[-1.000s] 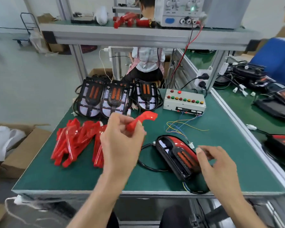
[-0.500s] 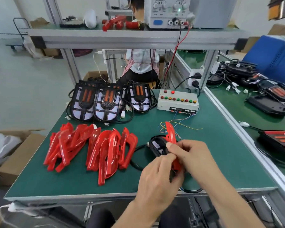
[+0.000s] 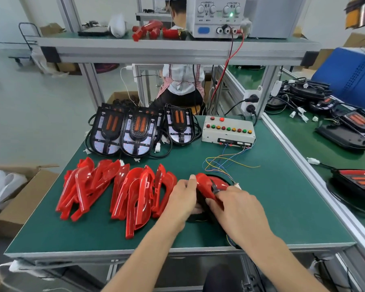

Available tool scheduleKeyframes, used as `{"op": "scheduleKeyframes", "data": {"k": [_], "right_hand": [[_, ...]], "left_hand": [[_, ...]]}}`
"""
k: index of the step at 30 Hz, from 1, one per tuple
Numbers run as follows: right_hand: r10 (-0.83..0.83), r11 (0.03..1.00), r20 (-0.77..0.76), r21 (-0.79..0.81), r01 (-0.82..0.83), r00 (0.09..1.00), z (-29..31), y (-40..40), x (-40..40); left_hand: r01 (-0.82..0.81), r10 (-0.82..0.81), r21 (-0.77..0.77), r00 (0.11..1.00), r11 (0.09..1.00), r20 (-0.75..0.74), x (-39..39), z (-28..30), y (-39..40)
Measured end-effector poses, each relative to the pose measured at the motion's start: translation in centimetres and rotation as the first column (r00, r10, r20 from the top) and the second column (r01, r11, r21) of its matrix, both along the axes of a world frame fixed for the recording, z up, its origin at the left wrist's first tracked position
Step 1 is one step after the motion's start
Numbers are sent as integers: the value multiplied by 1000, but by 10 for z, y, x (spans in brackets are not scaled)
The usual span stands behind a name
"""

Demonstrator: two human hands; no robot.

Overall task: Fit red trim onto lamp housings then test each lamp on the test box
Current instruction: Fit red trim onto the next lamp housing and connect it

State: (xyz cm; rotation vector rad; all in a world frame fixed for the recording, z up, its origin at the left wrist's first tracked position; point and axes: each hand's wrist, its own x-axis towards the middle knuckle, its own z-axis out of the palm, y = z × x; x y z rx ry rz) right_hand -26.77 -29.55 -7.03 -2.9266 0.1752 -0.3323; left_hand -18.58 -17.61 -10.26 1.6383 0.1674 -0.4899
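Red trim piece point(image 3: 207, 186) sits on the black lamp housing point(image 3: 200, 204) at about 5 o'clock on the green bench mat point(image 3: 272, 197), between both hands and touching them. Its long axis runs roughly 11 to 5 o'clock, curved tip pointing away from the person. Left hand point(image 3: 183, 199) grips the housing's 9 o'clock side, thumb up on the trim tip. Right hand point(image 3: 238, 207) curls over the 3 o'clock side, fingers pressing the trim down; seating looks unfinished, though the hands hide the joint. Both hands equally near. Test box point(image 3: 228, 130) lies at 12 o'clock from the lamp, loose colored wires point(image 3: 226, 163) between. Spare red trims point(image 3: 118, 190) crowd 9 o'clock, just beside the left hand. Open mat at 3 o'clock; bench front edge close at 6. Untrimmed housings point(image 3: 139, 131) at 11 o'clock.
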Motion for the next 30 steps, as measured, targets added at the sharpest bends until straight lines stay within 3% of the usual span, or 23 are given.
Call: {"op": "scheduleKeyframes", "data": {"k": [5, 14, 18, 24, 30], "right_hand": [[57, 987, 109, -158, -39, 992, -2, 6, -8], [12, 982, 233, -187, 33, 973, -13, 19, -13], [10, 986, 303, -163, 41, 953, -26, 17, -20], [-18, 1000, 335, 7, 16, 942, -38, 11, -27], [16, 1000, 407, -23, -7, 913, -53, 14, -32]], "left_hand": [[31, -44, -104, 990, 994, -132, 7, -3, -3], [-29, -13, -223, 983, 974, -185, 4, -3, -8], [-81, 57, -257, 993, 963, -100, -2, -11, -12], [-60, 91, -270, 990, 961, 104, -17, -17, -14], [-7, 73, -313, 977, 950, 199, -26, -20, -9]]}}
